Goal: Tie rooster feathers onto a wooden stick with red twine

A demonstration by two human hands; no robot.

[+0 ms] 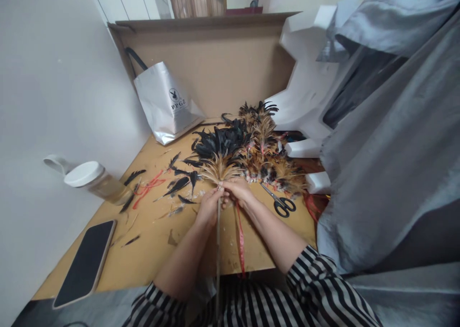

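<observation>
Feather tuft [220, 166], at twelve o'clock from the grip: the left hand [209, 206] grips a thin stick [218, 250]; the right hand [237, 190] pinches the tuft's base; forearms [271, 229] slant in from seven and five o'clock.

Feather tuft [220, 168], tan: fans open just beyond the grip. Thin rod [218, 243], greyish: runs from the grip toward the near side. Ribbon [241, 238], red: trails near-right of the grip.

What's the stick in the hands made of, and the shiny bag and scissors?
The stick, dull and greyish, could be wood or plastic. The bag looks like silver-coated plastic or fabric, since it gleams. The scissors probably have plastic handles, smooth and black, and metal blades, grey and thin.
</observation>
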